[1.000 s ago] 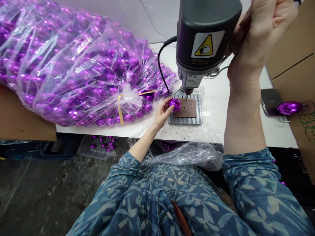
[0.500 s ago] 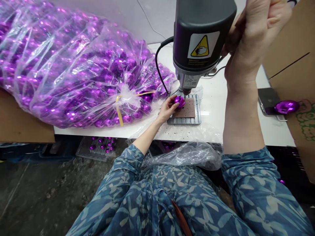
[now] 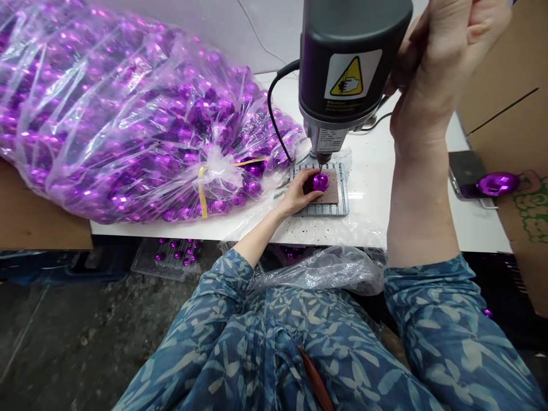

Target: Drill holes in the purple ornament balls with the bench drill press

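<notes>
On a speck-strewn white table above a grey floor, between bag and cardboard, the left hand clasps a purple ball on a board beneath the drill, the right hand's grip beside it being impossible to tell.

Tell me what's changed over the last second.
The left hand has moved the ball rightward, from the left edge of the brown board to beneath the drill bit, its fingers about the ball. Nothing else was visibly picked up or let go. The right hand stays raised beside the drill; the bag lies as before.
</notes>
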Tool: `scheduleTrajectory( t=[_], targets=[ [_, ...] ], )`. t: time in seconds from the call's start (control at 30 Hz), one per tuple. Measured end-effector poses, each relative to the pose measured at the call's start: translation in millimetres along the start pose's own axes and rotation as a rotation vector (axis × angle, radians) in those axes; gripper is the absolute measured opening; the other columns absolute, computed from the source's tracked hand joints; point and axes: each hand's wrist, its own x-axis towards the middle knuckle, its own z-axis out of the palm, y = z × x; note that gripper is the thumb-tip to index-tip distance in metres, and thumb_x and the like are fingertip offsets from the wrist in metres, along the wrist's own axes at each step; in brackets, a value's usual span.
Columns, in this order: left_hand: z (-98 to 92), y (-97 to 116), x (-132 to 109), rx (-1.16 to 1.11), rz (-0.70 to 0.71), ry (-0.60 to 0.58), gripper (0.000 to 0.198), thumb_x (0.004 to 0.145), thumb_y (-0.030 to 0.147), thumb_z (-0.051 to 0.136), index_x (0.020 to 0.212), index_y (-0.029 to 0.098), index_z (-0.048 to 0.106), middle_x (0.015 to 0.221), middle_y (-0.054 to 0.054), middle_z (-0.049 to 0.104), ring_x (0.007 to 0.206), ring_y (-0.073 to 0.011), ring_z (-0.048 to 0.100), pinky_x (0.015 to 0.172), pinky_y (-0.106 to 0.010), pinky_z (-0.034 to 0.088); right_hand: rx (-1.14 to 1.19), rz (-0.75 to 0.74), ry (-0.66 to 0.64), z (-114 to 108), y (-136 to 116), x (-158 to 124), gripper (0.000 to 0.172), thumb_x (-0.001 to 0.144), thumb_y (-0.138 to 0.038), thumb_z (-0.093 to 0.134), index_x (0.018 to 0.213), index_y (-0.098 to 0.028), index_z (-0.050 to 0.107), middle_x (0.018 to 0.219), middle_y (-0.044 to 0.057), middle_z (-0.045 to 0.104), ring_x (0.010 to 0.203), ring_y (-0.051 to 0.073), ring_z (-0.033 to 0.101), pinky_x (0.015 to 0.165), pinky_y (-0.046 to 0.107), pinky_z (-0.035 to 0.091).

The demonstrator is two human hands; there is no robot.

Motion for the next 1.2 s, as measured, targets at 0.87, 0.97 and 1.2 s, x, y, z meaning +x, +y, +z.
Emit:
scheduleTrajectory(
  t=[0.87, 0.97, 1.2],
  targets=[
    [6.8, -43.4, 5.1, 0.288, 0.15, 0.025, 0.061, 0.097, 0.046, 0.089, 0.15, 0.027, 0.066, 0.154, -0.015, 0.072, 0.149, -0.0401, 0.067, 0.137, -0.069, 0.041, 0.057, -0.206, 0.022, -4.9, -15.7, -40.3, 0.061, 0.08, -0.076, 0.072, 0.072, -0.017, 0.056, 0.05, -0.009, 0.023, 0.04, 0.001, 0.034, 0.04, 0.021, 0.029],
    [6.7, -39.2, 5.2, 0.324, 0.14, 0.025, 0.06, 0.096, 0.042, 0.09, 0.149, 0.026, 0.067, 0.155, -0.016, 0.073, 0.148, -0.04, 0.067, 0.137, -0.07, 0.04, 0.045, -0.246, 0.055, -7.6, -15.6, -55.0, 0.061, 0.085, -0.071, 0.072, 0.065, -0.017, 0.052, 0.048, -0.008, 0.019, 0.04, 0.0, 0.035, 0.042, 0.02, 0.031],
    [6.8, -32.5, 4.3, 0.397, 0.148, 0.019, 0.06, 0.097, 0.043, 0.088, 0.149, 0.024, 0.066, 0.152, -0.016, 0.075, 0.146, -0.0394, 0.067, 0.136, -0.069, 0.039, 0.058, -0.313, 0.097, -12.3, -7.6, -73.7, 0.081, 0.093, -0.065, 0.074, 0.06, -0.017, 0.017, 0.048, -0.007, 0.01, 0.04, -0.001, 0.035, 0.042, 0.017, 0.029]
  ],
)
